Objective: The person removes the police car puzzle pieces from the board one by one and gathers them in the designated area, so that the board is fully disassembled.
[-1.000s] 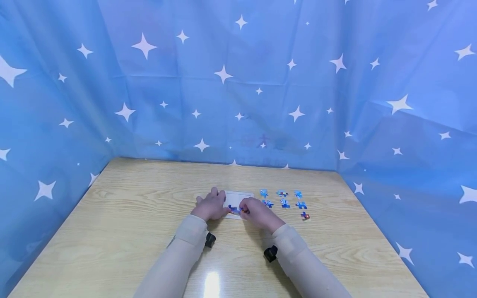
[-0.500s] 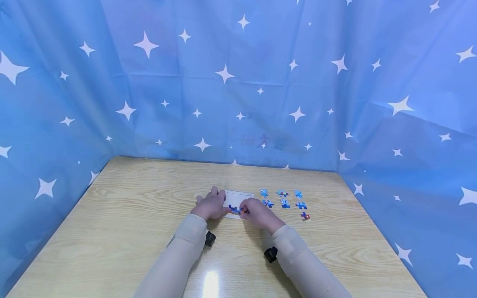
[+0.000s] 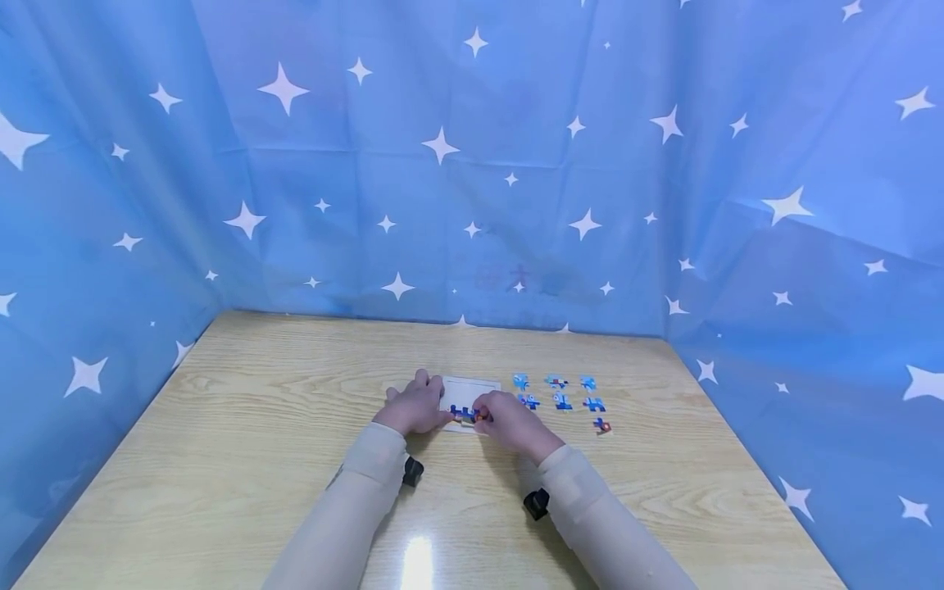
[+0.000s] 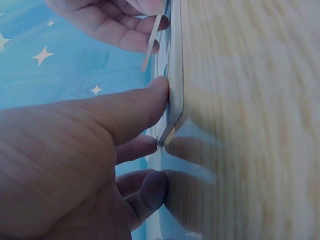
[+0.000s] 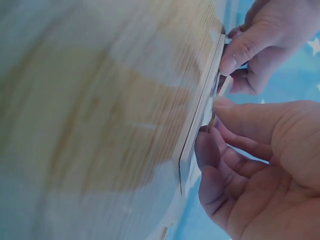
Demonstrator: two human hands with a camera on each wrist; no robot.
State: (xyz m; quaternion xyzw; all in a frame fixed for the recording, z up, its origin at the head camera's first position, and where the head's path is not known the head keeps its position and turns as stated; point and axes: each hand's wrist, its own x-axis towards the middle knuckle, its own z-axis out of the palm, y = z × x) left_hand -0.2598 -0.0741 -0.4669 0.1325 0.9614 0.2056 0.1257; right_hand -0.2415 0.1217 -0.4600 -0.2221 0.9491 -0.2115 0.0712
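Observation:
A white puzzle tray (image 3: 472, 387) lies on the table between my hands. My left hand (image 3: 415, 406) holds its left front corner, the thumb at the front rim and the other fingers around the left side. My right hand (image 3: 510, 419) pinches a jigsaw piece (image 4: 152, 42) between thumb and fingers over the tray's front part. In the left wrist view the piece stands tilted, its pale edge showing. Blue and red puzzle artwork (image 3: 463, 412) shows between the two hands, partly covered by the right fingers (image 5: 209, 150).
Several loose jigsaw pieces (image 3: 563, 401) lie in rows right of the tray, with one red and blue piece (image 3: 602, 426) nearer the front. The wooden table (image 3: 295, 451) ends at a blue star-patterned curtain (image 3: 442, 205) behind and at both sides.
Both hands stay nearly in place. The blue artwork between them tilts up slightly, and a pale edge now shows below it.

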